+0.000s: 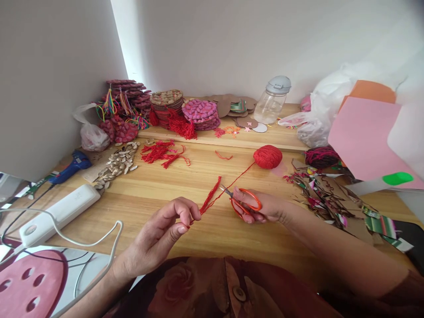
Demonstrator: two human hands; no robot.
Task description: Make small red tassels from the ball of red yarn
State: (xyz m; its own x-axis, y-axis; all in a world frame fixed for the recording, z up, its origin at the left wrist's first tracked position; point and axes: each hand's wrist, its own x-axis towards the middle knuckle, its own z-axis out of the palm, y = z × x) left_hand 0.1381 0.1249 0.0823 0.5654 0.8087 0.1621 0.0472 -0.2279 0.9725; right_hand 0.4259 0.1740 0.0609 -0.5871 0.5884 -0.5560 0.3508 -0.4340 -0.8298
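My left hand (172, 225) pinches a small bundle of red yarn strands (211, 194) between thumb and fingers, its loose end pointing away from me. A single red thread (239, 176) runs from that bundle to the ball of red yarn (267, 157) on the table. Orange-handled scissors (243, 198) sit in my right hand (255, 206), with fingers through the loops. Their blade tips point left, close to the thread and the bundle. Whether the blades touch the thread I cannot tell.
Red tassels (159, 152) and pistachio-like shells (117, 163) lie at the left, near a blue glue gun (71, 167) and a white power strip (59, 214). Cardboard scraps (331, 194) cover the right side. A water bottle (271, 101) and shell-covered discs (200, 112) stand on the back ledge.
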